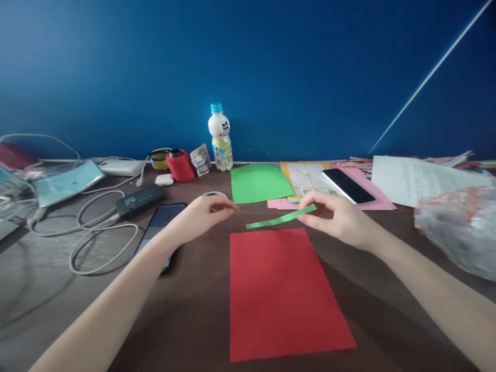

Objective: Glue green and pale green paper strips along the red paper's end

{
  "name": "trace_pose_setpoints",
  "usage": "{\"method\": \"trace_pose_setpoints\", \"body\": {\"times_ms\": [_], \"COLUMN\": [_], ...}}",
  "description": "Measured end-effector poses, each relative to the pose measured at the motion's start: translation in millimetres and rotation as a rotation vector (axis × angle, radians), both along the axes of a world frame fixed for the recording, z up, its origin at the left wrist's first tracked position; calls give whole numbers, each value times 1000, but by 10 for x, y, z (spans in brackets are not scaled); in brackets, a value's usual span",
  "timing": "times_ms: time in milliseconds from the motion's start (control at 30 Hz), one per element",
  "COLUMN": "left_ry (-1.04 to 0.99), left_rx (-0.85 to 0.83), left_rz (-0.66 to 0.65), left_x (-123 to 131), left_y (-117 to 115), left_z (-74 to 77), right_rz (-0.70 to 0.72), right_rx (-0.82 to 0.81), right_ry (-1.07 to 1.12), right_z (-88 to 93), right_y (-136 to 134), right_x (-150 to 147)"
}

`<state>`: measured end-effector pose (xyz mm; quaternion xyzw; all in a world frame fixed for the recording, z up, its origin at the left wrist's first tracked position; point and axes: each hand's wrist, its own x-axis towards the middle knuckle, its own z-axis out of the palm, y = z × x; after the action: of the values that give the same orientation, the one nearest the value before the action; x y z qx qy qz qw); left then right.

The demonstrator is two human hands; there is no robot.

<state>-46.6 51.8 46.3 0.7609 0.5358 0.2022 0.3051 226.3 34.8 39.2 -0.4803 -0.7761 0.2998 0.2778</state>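
Desk (194, 320), indoors; home or office, cannot tell

Setting: one dark worktop along a blue wall (248, 62). Personal effects: two phones (349, 186), one lying at either side; earbud case (164, 180), white; drink bottle (221, 155), upright, near wall. Papers: red sheet (282, 294), green sheet (259, 182), printed sheet (422, 181). Sundries: pale cables (112, 220), looped, left; plastic bag (461, 232), crumpled, right.

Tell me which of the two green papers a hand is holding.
The narrow green strip, pinched near one end by the right hand. The broad green sheet lies on the table, farther back.
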Motion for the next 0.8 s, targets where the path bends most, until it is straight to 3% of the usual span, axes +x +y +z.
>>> {"method": "trace_pose_setpoints", "body": {"times_ms": [167,267,333,433,600,700,800], "left_ry": [-86,-102,-156,-418,-851,-948,-898], "left_rx": [53,54,45,-18,-188,-229,-292], "left_rz": [-173,-184,-126,-36,70,144,213], "left_x": [462,616,649,655,637,582,500], "left_y": [-130,-168,-169,-165,-189,-196,-195], "left_z": [268,371,397,382,275,187,89], "right_rz": [146,100,22,-7,195,237,216], "right_rx": [126,212,233,142,-254,-371,-386], "right_ry": [-150,-184,-61,196,251,296,276], "right_z": [387,533,546,428,104,-26,-98], "right_y": [-36,-38,-25,2,-26,-57,-51], "right_x": [-184,-270,-293,-301,-344,-350,-303]}}
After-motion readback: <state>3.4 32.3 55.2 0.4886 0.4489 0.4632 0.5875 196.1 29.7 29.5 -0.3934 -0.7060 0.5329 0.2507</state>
